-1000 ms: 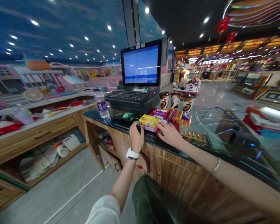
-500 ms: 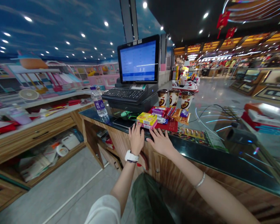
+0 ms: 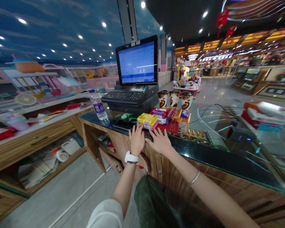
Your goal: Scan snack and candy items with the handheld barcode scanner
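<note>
My left hand (image 3: 137,140) is spread with its fingertips at the counter's front edge, close to a small yellow box (image 3: 147,119). Under that box lies a pink box (image 3: 150,127). My right hand (image 3: 160,142) is stretched out flat beside it, fingers apart, near the pink box and a red sheet (image 3: 169,127). Neither hand holds anything. Whether the left fingertips touch the boxes, I cannot tell. Behind the boxes are several purple and red snack packets (image 3: 159,114) and an orange packet (image 3: 181,116).
A monitor (image 3: 137,63) with a keyboard (image 3: 123,96) stands behind. Left of it is a water bottle (image 3: 99,108). Three paper cups (image 3: 174,99) stand behind the snacks. A dark scanner (image 3: 238,135) and stacked boxes (image 3: 263,115) lie to the right on the glass counter (image 3: 218,158).
The view has shifted slightly, so the scene sits a little further left. My right hand has drawn back slightly from the boxes. Both hands stay spread.
</note>
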